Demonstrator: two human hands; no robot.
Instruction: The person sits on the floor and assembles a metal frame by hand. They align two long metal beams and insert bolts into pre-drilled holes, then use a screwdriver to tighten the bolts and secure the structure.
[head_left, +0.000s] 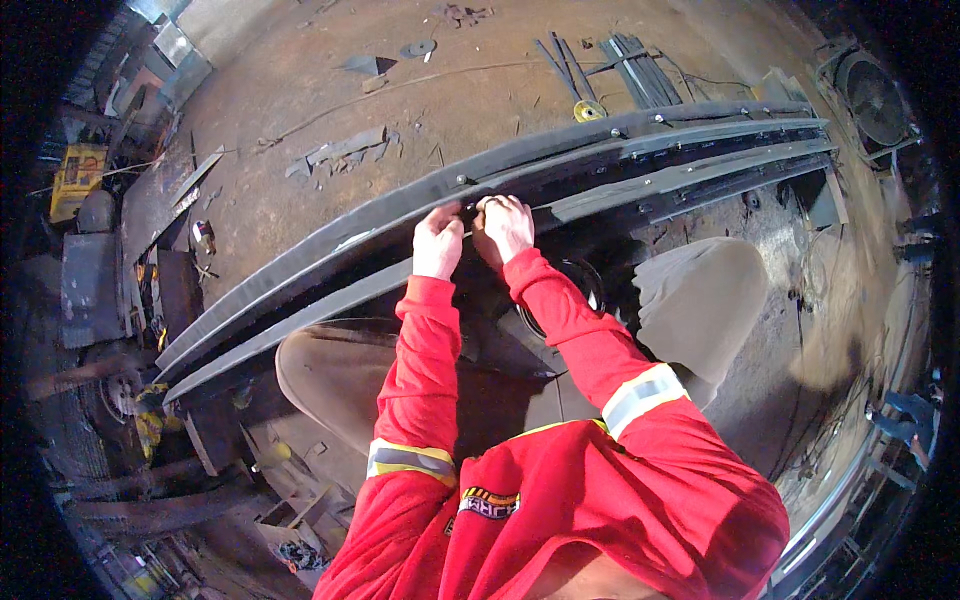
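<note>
A long metal beam [300, 245] with raised edges lies across in front of me, bowed by the lens, with several bolts [461, 180] along it. My left hand [438, 242] is at the beam's middle, its fingers closed in a pinch at the dark channel between the edges. Right beside it, my right hand [503, 232] has its fingers curled at the same spot, thumb side toward the left hand. A small dark piece shows between the fingertips, too small to name. The strip [600, 200] on the beam's near side runs under both wrists.
Beyond the beam, a yellow disc [589, 110], a stack of metal bars [645, 72] and scrap pieces [345, 150] lie on the brown floor. A large round fan [872, 98] stands at the far right. At the left are a yellow machine [78, 180] and clutter.
</note>
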